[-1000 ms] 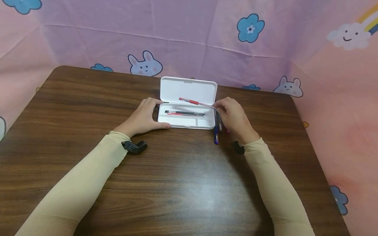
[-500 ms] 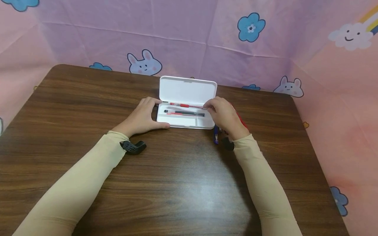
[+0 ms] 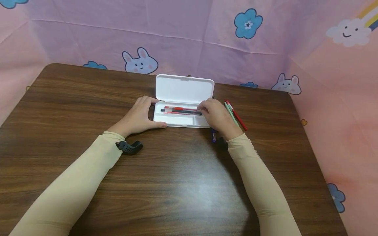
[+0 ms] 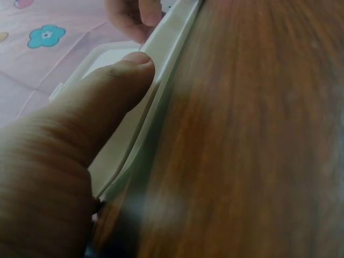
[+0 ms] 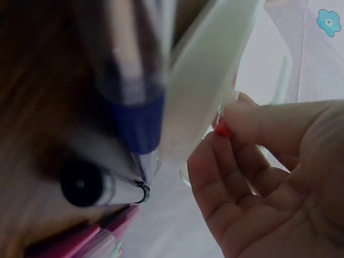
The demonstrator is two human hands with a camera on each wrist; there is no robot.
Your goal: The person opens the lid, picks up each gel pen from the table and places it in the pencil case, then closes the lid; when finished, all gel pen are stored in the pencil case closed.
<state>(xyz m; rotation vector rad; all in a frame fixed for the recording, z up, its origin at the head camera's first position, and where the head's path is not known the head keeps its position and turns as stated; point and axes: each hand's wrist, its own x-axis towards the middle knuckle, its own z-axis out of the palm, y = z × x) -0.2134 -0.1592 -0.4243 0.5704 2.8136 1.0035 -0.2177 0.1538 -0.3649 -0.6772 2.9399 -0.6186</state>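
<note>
Red pen (image 3: 178, 108), pinched by the right hand (image 3: 218, 116), is over a black pen (image 3: 186, 111) in the white case (image 3: 184, 88) the spread left hand (image 3: 136, 117) grips; other pens (image 3: 237, 115) remain outside.

In the right fingers (image 3: 205, 104), one red-gripped pen (image 3: 178, 108); near them, one white case (image 3: 179, 121), one black pen (image 3: 185, 112), one red strip (image 3: 169, 113); beyond them, one red pen (image 3: 236, 115), one green pen (image 3: 231, 113), one blue pen (image 3: 213, 135), one black-ended pen (image 5: 81, 183), at least one pink pen (image 5: 75, 241).
</note>
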